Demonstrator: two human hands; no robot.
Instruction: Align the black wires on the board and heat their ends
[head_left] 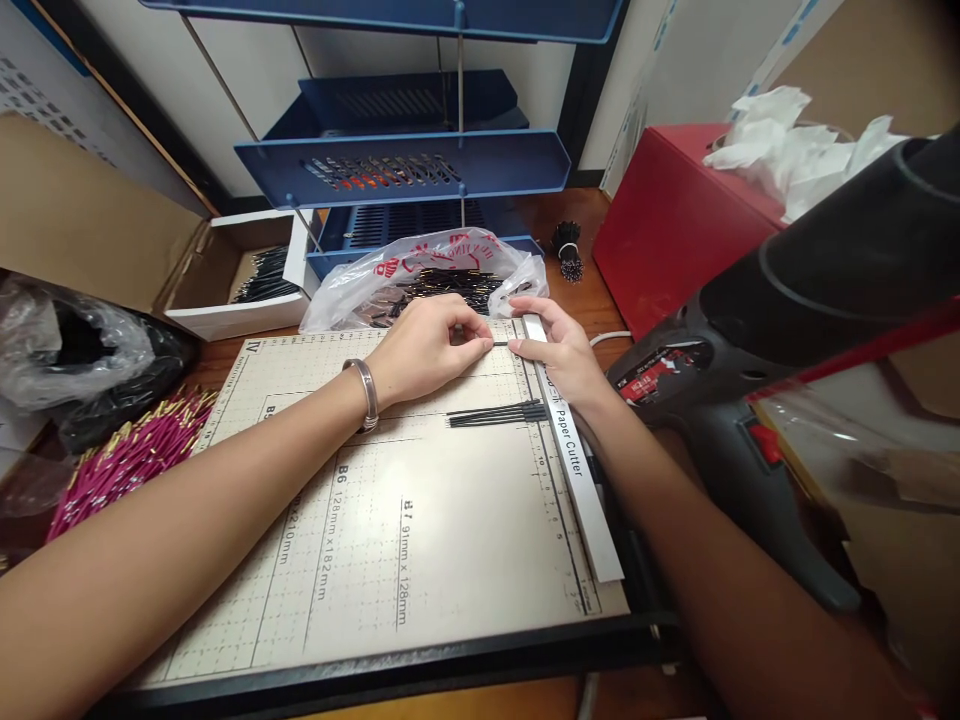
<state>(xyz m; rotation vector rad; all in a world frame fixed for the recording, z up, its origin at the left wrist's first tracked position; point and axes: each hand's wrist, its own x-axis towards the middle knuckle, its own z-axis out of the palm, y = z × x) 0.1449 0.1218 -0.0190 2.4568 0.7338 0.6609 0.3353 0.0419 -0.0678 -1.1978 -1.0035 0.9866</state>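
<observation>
Head view. A thin black tube piece (500, 344) shows only as a short dark sliver between the two hands; its ends are hidden by the fingertips. It lies near the far right corner of the beige gridded paper cutter board (420, 540), long axis running left to right, pointing at the white ruler strip (570, 450). Left hand (427, 350) pinches one end with thumb and forefinger; right hand (559, 350) pinches the other. A small bundle of black tubes (496, 413) lies just nearer, parallel.
</observation>
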